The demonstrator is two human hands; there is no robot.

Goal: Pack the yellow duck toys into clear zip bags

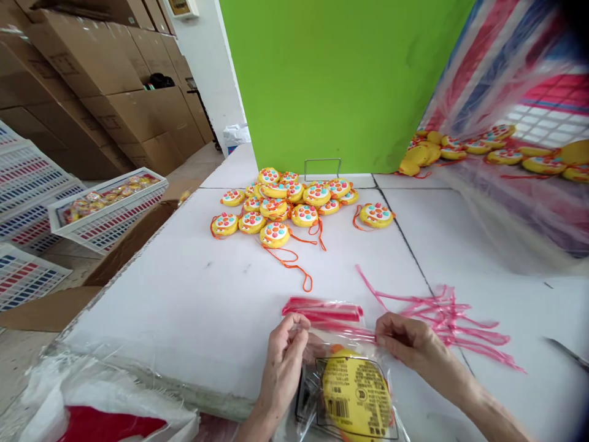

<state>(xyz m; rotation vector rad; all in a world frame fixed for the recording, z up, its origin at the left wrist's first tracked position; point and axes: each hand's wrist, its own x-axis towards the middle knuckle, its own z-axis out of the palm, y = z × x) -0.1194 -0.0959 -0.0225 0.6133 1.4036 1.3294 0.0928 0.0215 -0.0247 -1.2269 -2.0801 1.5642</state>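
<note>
A clear plastic bag [400, 423] with printed black text stands near the table's front edge. Inside it is a yellow oval toy [356, 393], its plain side facing me. My left hand [285, 356] is closed at the bag's upper left corner, thumb against fingers. At the upper right, my right hand [409, 344] pinches the end of a pink strip [350, 330] that runs along the bag's top. Just behind lie flat bags with pink edges [322, 307]. Loose pink strips [451, 319] are tangled to the right of my right hand.
Yellow toys with coloured buttons [276, 209] and orange cords are heaped mid-table before a green panel [340, 80]. More toys [501, 150] lie at the right beside plastic sheeting. A blade-like tool [568, 353] rests at the right edge. Crates [110, 230] and cartons [92, 61] stand left.
</note>
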